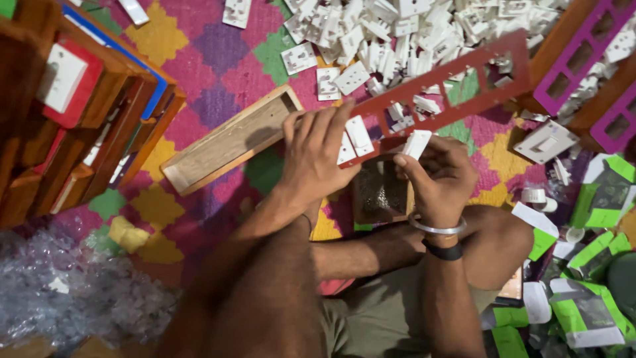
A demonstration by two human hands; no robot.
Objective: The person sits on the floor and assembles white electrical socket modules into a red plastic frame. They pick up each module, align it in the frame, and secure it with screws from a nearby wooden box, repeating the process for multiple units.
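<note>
My left hand (317,154) grips the near end of a long red cut-out panel (457,85) that slants up to the right. Two white switches (354,138) sit in the panel's slots right by my left fingers. My right hand (438,178) pinches another white switch (417,143) and holds it against the panel's lower edge. A metal bangle and a black band circle my right wrist. Below the hands, a small wooden box of screws (383,192) rests on my lap.
A big pile of white switches (411,33) lies beyond the panel. A long open wooden box (228,140) lies on the patterned mat. Stacked wooden boxes (73,106) stand at left, purple-faced boxes (583,53) at right, green-and-white packets (583,298) lower right, clear plastic wrap (59,292) lower left.
</note>
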